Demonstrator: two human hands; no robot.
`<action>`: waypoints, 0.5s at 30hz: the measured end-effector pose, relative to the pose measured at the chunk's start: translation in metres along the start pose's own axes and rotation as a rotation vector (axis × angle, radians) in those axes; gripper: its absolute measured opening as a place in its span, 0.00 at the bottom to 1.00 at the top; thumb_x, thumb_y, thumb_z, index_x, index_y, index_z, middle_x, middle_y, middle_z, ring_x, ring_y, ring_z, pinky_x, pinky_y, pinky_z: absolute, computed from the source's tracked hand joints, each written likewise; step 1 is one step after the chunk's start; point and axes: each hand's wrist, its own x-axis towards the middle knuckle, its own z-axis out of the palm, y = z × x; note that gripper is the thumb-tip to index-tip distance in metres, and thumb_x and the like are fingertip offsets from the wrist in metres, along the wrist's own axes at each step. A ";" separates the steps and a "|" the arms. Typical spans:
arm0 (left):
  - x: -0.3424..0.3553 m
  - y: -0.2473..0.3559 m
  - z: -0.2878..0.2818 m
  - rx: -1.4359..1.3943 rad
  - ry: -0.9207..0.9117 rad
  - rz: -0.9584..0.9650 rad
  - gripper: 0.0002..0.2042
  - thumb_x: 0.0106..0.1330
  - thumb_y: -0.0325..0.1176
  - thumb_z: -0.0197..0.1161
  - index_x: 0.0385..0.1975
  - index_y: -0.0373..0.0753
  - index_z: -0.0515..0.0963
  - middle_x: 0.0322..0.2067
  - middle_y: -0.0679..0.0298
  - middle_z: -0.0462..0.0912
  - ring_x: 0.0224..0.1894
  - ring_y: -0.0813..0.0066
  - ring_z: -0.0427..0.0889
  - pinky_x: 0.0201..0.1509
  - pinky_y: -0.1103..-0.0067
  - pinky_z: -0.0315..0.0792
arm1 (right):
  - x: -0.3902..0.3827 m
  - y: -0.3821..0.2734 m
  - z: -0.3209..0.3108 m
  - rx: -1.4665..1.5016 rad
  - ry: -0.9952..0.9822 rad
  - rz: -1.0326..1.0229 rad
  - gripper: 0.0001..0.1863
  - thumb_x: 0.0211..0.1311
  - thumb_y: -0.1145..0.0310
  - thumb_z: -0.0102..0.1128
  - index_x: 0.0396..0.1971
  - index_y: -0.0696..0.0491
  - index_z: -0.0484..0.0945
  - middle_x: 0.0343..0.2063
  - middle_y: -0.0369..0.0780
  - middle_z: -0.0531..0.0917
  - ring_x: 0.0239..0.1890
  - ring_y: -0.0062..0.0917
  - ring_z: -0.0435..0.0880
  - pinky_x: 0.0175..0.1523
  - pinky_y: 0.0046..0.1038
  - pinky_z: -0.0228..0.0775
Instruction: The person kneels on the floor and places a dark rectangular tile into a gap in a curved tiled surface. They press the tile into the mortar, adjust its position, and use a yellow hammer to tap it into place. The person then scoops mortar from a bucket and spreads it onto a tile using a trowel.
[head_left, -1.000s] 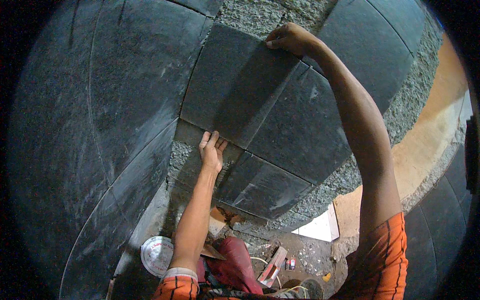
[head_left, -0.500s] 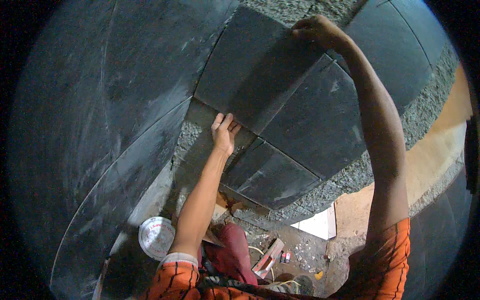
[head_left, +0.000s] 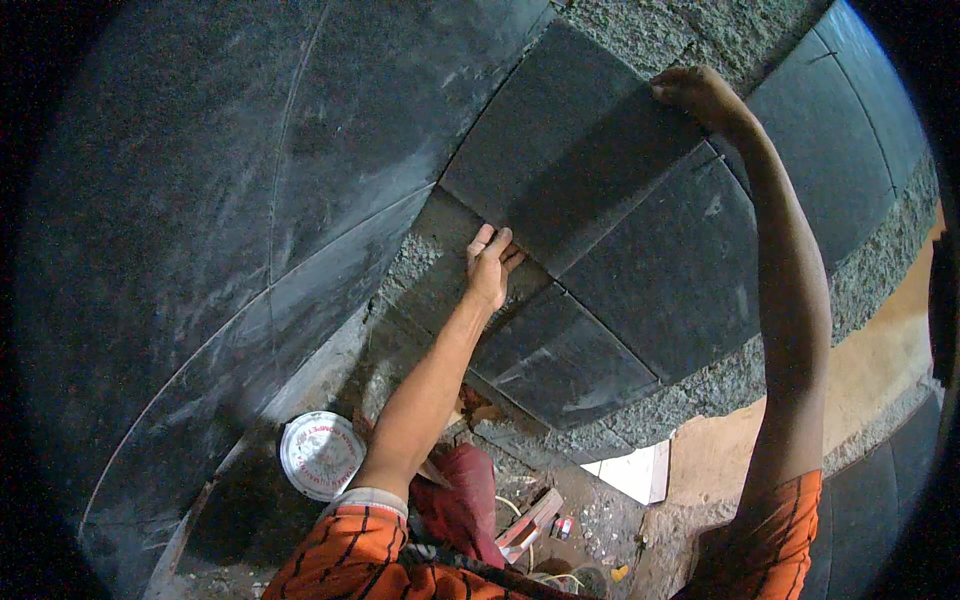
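We see a dark stone tile [head_left: 570, 160] pressed against the wall at about 12 o'clock. Our left hand [head_left: 490, 268], fingers flat and open, rests at its lower left corner, near 11 o'clock of centre. Our right hand [head_left: 697, 92] curls closed over its upper right edge at 1 o'clock. Rough grey mortar [head_left: 720, 385] shows bare along the tile's edges, with room open above and below. Set tiles [head_left: 660, 270] adjoin it at 3 o'clock. A white round lid [head_left: 320, 455] lies at 7 o'clock.
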 end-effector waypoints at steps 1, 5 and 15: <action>0.001 -0.001 -0.001 0.004 -0.005 0.005 0.12 0.60 0.31 0.58 0.43 0.43 0.68 0.34 0.72 0.72 0.36 0.78 0.70 0.41 0.75 0.68 | 0.001 0.002 0.000 -0.002 0.012 -0.017 0.16 0.57 0.61 0.58 0.40 0.56 0.79 0.33 0.37 0.82 0.36 0.22 0.79 0.45 0.27 0.69; 0.005 -0.003 -0.009 0.018 -0.016 0.007 0.12 0.60 0.30 0.58 0.42 0.42 0.67 0.33 0.71 0.71 0.36 0.76 0.71 0.42 0.74 0.70 | -0.003 -0.007 0.001 0.143 0.008 0.033 0.17 0.56 0.61 0.59 0.41 0.57 0.78 0.34 0.37 0.82 0.37 0.22 0.78 0.45 0.26 0.69; 0.003 -0.002 0.000 0.009 -0.016 0.030 0.04 0.63 0.31 0.54 0.35 0.42 0.69 0.32 0.68 0.75 0.35 0.77 0.74 0.43 0.74 0.69 | -0.009 -0.021 -0.002 0.064 0.031 0.064 0.17 0.54 0.61 0.61 0.40 0.56 0.79 0.35 0.38 0.82 0.38 0.24 0.79 0.45 0.27 0.69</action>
